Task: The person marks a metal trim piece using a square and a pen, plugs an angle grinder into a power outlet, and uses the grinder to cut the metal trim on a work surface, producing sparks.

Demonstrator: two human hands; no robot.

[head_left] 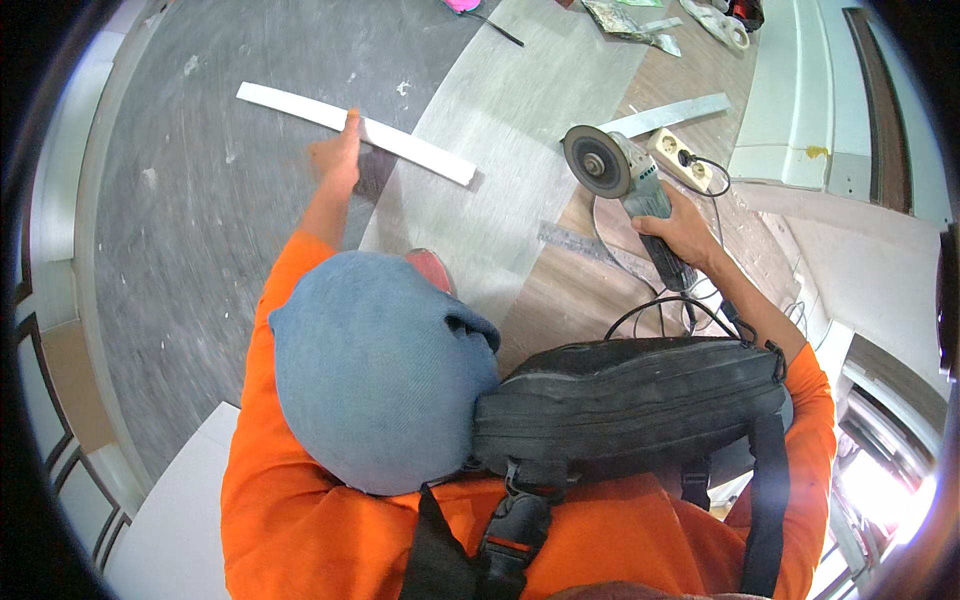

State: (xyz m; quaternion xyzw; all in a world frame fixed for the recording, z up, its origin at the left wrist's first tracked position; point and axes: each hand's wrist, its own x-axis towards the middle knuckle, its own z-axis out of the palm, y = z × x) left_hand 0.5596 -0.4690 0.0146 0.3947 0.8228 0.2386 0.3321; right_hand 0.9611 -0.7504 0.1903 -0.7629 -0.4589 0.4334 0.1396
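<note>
My left hand (340, 155) is closed around the middle of a long white strip (415, 150), which slants across the upper left above the grey floor. In my right hand (685, 230) is an angle grinder (645, 195), gripped by its body, with its dark round disc (597, 161) toward the upper left. The strip and the disc are apart. Whether the disc spins cannot be told. A black cord trails from the grinder's rear end toward the black bag at my waist.
A cream power strip (682, 160) with a plug lies just beyond the grinder, beside another pale strip (680, 115). Below the grinder is a metal ruler (580, 240). Packets (630, 25) and a roll of tape (735, 35) lie at the far right. My black bag (630, 400) hangs in front.
</note>
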